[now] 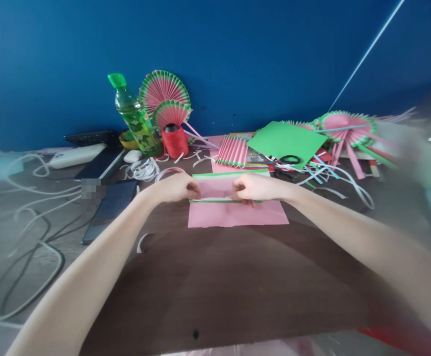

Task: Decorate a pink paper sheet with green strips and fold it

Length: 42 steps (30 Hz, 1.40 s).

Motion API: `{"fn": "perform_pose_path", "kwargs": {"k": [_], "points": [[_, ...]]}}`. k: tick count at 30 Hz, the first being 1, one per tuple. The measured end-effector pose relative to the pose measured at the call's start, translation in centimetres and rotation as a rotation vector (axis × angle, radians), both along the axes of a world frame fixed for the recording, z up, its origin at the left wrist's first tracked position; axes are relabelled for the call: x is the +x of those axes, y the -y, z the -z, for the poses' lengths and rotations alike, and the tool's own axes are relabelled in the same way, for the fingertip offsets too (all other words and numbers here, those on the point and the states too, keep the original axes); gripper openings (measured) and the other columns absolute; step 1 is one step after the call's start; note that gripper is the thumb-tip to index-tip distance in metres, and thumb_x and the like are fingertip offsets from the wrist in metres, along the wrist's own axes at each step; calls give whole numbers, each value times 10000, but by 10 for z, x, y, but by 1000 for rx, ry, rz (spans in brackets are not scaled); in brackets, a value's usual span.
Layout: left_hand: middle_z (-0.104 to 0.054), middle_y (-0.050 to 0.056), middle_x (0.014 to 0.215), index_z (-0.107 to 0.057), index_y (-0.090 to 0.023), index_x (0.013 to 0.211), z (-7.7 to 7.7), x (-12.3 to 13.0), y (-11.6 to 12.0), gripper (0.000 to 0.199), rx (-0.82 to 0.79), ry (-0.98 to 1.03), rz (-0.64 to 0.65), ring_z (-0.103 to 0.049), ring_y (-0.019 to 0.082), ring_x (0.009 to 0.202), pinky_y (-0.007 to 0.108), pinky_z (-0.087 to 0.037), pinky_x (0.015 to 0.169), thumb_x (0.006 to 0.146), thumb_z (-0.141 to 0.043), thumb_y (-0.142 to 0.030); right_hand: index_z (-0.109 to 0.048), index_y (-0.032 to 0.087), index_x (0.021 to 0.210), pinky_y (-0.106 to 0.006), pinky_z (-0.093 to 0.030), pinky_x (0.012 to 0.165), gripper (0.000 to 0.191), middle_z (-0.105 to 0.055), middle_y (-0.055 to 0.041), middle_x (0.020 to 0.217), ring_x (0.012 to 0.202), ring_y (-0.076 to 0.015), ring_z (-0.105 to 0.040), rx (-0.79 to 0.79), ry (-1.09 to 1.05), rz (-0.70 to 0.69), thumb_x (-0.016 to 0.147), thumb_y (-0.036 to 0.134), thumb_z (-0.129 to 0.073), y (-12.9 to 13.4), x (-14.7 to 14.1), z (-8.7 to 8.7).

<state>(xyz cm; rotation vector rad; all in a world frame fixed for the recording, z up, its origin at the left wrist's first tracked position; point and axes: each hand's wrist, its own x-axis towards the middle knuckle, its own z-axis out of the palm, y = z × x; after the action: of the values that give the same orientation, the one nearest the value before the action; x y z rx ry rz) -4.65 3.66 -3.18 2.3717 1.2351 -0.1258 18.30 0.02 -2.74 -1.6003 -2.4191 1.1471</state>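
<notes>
A pink paper sheet with green edges [215,188] lies flat on the table, a thin white line along its near side. Beneath it, a plain pink sheet [233,215] sticks out towards me. My left hand [180,188] has its fingers curled in a pinch at the left end of the green-edged sheet's near edge. At that same edge, further right, my right hand [250,188] also pinches the paper, its lower fingers over the plain sheet. The fingertips are partly hidden by the hands themselves.
Behind the sheets lie pleated pink paper [232,151], a green sheet [287,143] and black scissors [285,174]. A red thread spool [175,142], a green bottle [137,118] and folded paper fans [165,91] stand back left. Left are a phone [111,210] and cables [57,252].
</notes>
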Motion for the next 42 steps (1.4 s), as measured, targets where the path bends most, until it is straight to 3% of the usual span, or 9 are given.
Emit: {"fn": "perform_pose_path", "kwargs": {"k": [42], "points": [[-632, 29, 716, -597, -150, 713, -4, 8, 8, 200, -15, -69, -17, -561, 155, 669, 237, -363, 573, 666, -524, -330, -453, 167, 592, -194, -377, 437, 209, -580, -6, 620, 475, -80, -526, 13, 31, -22, 752, 280, -527, 1, 0, -1]]}}
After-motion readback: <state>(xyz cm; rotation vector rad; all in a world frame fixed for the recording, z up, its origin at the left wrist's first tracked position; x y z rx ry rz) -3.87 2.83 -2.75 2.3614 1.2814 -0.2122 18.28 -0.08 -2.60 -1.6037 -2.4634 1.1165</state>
